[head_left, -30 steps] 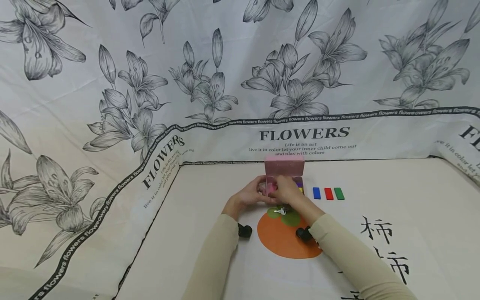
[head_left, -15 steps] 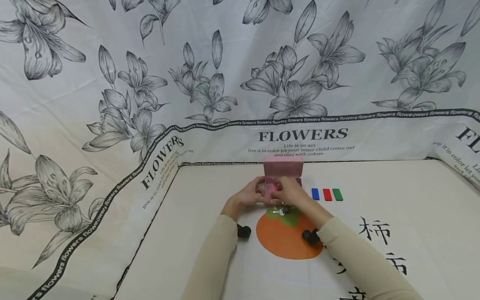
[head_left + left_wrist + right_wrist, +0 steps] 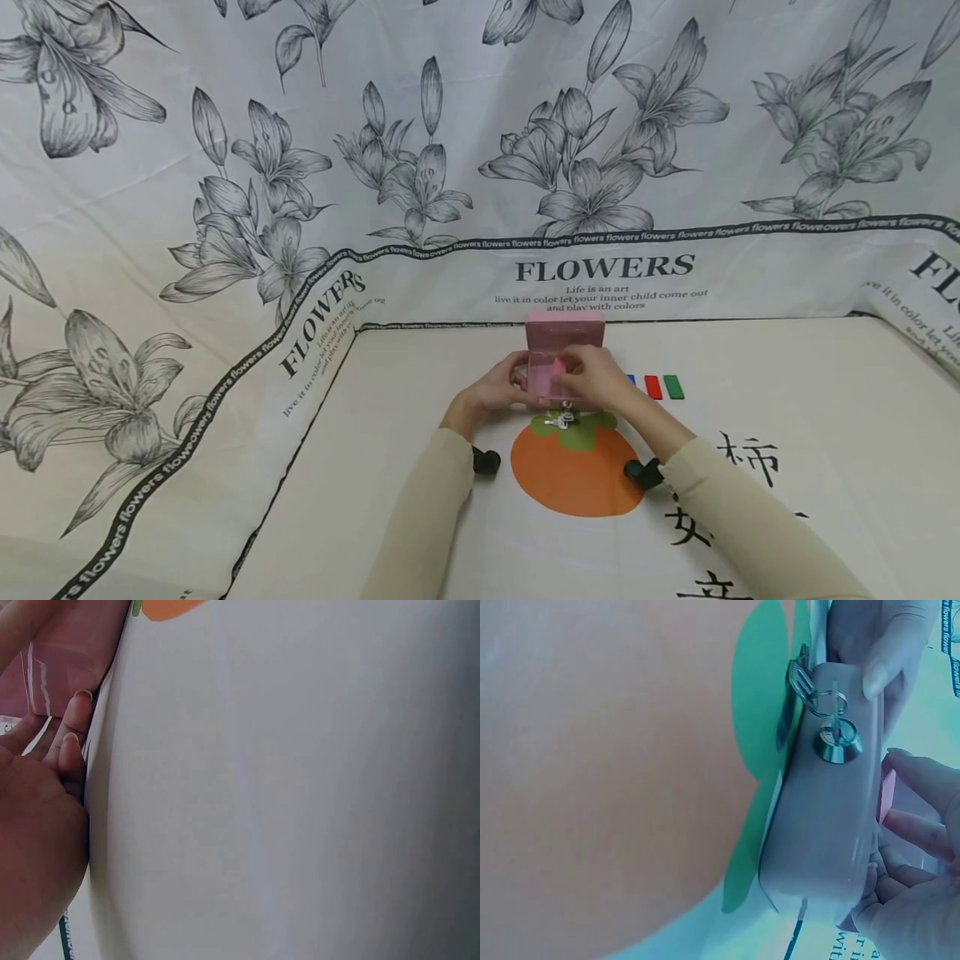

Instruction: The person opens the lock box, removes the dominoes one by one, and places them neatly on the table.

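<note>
A pink lock box [image 3: 565,332] stands with its lid raised, a key in the lock [image 3: 838,742] on its front. My left hand [image 3: 491,389] grips the box at its left side, thumb over the front rim in the right wrist view and fingers against the wall in the left wrist view. My right hand [image 3: 597,379] pinches a small flat pink block [image 3: 559,367] between thumb and fingers, over the box's opening. That pink block [image 3: 886,796] shows edge-on in the right wrist view. My right hand covers the right part of the box's inside.
Right of the box lie a blue block [image 3: 631,380], a red block [image 3: 653,387] and a green block [image 3: 674,387] in a row. Keys [image 3: 559,422] hang in front of the box, above an orange persimmon print [image 3: 573,479]. Flower-printed cloth [image 3: 600,167] rises behind the table.
My right hand has drawn the pink block up and to the right from the box's left part. It now hides the purple and yellow pieces seen earlier. My left hand stays in place.
</note>
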Action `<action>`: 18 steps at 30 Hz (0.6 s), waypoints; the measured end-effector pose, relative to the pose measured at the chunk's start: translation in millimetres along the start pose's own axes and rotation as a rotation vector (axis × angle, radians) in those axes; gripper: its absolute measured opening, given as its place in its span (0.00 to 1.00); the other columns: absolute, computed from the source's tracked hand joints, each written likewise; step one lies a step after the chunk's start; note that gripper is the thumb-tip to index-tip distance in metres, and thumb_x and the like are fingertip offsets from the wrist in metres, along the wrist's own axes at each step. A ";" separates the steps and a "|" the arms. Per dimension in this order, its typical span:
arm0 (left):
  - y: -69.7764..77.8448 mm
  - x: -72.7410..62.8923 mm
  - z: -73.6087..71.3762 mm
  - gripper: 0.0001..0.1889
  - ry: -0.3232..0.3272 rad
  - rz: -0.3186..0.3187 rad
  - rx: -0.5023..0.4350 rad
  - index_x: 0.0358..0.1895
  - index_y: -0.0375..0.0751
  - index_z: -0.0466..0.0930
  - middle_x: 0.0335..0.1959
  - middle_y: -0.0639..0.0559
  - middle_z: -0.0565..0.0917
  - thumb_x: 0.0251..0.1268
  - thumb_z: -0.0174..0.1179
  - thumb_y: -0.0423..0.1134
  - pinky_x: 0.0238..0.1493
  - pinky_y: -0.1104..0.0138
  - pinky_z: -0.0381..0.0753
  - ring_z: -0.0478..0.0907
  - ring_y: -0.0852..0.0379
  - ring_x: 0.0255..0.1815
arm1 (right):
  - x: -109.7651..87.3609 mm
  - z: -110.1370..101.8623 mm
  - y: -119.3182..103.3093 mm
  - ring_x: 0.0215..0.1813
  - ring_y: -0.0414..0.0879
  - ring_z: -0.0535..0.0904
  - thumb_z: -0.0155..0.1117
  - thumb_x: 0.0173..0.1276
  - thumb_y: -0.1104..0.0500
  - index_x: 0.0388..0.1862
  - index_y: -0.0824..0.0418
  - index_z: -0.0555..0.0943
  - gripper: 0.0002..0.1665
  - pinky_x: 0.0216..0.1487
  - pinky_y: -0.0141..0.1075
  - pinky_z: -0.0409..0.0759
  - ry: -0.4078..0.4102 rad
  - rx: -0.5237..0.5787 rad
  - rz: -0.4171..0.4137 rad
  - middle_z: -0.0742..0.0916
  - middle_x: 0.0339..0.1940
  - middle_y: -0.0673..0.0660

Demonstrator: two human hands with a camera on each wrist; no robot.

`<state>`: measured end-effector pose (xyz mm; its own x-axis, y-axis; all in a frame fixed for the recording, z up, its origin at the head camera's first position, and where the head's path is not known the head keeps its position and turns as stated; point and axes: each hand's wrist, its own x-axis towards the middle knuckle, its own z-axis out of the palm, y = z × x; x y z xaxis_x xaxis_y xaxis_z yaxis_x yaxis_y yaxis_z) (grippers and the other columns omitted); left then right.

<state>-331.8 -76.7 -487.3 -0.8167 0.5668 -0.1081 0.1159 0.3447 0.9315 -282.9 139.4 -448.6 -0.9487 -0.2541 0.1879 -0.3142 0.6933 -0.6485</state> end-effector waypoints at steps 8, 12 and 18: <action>0.0 -0.5 0.3 0.49 -0.011 -0.004 -0.004 0.78 0.48 0.61 0.53 0.46 0.79 0.52 0.79 0.35 0.49 0.65 0.73 0.75 0.55 0.45 | -11.2 -12.6 -6.7 0.45 0.56 0.87 0.71 0.68 0.64 0.60 0.73 0.81 0.24 0.48 0.48 0.86 -0.005 0.043 0.011 0.89 0.46 0.67; 1.8 -0.7 -0.2 0.49 -0.010 -0.004 -0.015 0.78 0.48 0.61 0.54 0.47 0.79 0.52 0.79 0.35 0.50 0.64 0.72 0.74 0.55 0.45 | -15.6 -18.0 -5.3 0.47 0.57 0.87 0.71 0.68 0.64 0.62 0.73 0.79 0.26 0.48 0.48 0.86 -0.018 0.061 0.022 0.88 0.48 0.67; 0.4 1.1 -1.1 0.50 -0.012 -0.013 -0.022 0.78 0.48 0.60 0.51 0.46 0.80 0.51 0.80 0.35 0.52 0.65 0.73 0.75 0.56 0.45 | -23.2 -24.2 -1.9 0.46 0.57 0.87 0.71 0.67 0.64 0.63 0.74 0.78 0.27 0.44 0.44 0.87 -0.012 0.065 0.026 0.88 0.46 0.67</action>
<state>-333.3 -76.7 -486.7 -0.8115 0.5711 -0.1240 0.0930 0.3357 0.9374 -261.1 160.3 -433.9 -0.9559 -0.2451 0.1617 -0.2862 0.6543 -0.7000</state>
